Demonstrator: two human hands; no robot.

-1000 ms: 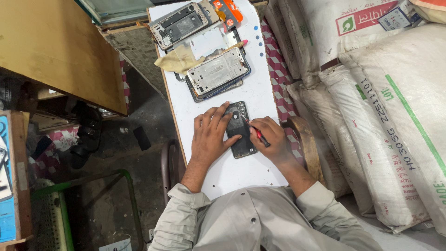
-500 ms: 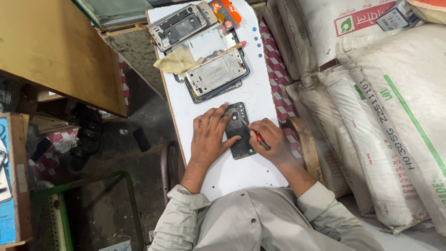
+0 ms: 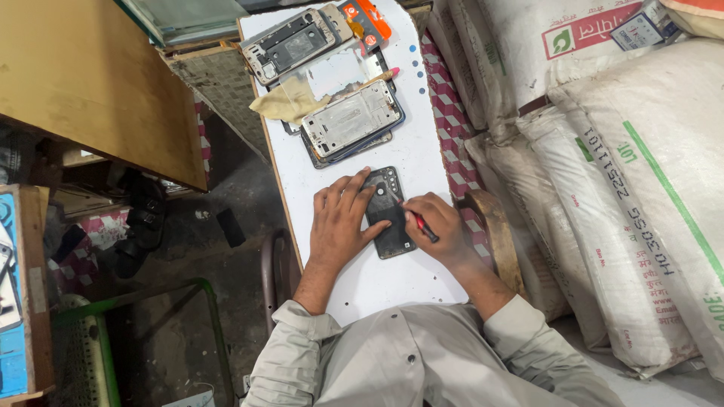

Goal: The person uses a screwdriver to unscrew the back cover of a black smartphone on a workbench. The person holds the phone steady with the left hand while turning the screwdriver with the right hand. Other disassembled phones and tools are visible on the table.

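On the white surface (image 3: pixel 422 151), near edge: I pin the dark phone (image 3: pixel 387 213) flat, left hand (image 3: pixel 341 220) fingers spread.
Right hand (image 3: pixel 441 226) pinches the red tool (image 3: pixel 419 224) at its edge; I'd press steady, tip shallow.

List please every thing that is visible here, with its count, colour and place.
dark phone: 1, black, on the table under both hands
red tool: 1, red, in the right hand at the phone's edge
phone frames: about 3, grey and silver, far end of the table
yellow cloth: 1, beside the frames
orange package: 1, far table edge
table: 1, white, centre
sacks: several, white, right side
wooden board: 1, brown, left
left hand: 1, flat on the phone
right hand: 1, grip shut on the tool
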